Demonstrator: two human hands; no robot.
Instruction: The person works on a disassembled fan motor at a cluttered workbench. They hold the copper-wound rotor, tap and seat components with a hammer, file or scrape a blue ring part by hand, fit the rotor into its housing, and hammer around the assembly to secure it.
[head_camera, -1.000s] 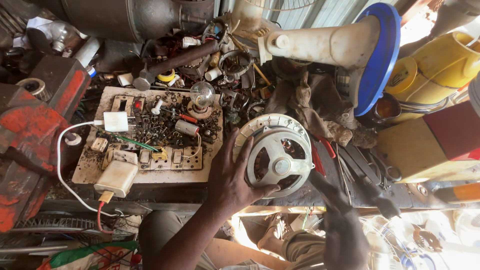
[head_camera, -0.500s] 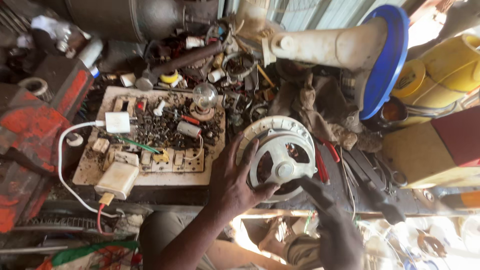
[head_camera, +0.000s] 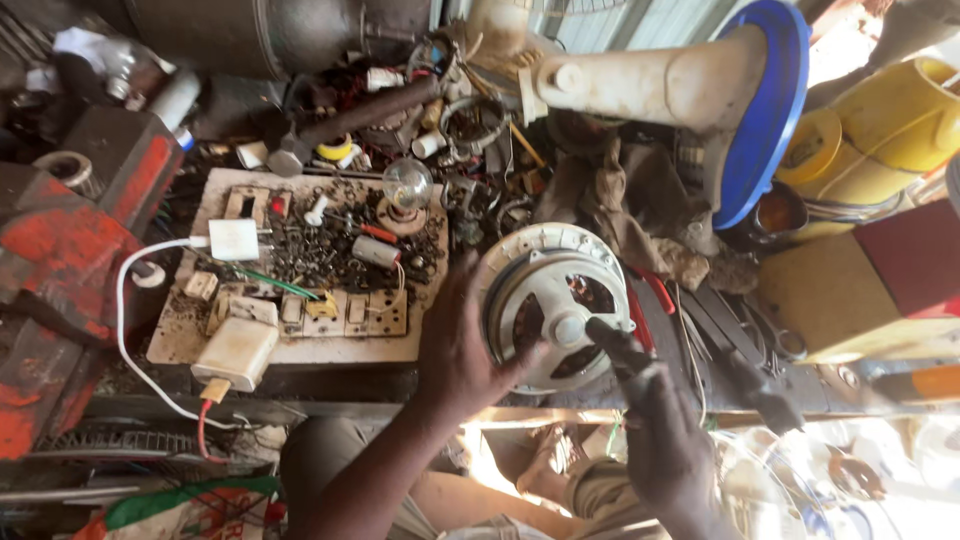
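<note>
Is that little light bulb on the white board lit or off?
Off. The light bulb looks clear and grey with no glow, standing upright in its holder on the white board.

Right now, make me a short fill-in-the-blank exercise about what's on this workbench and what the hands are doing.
1. The left hand steadies the round white ____ housing.
2. The right hand holds a tool with a ____ handle at its hub.
3. On the board stands a clear glass ____.
4. The fan base is ____.

Missing words: motor; black; bulb; blue
</note>
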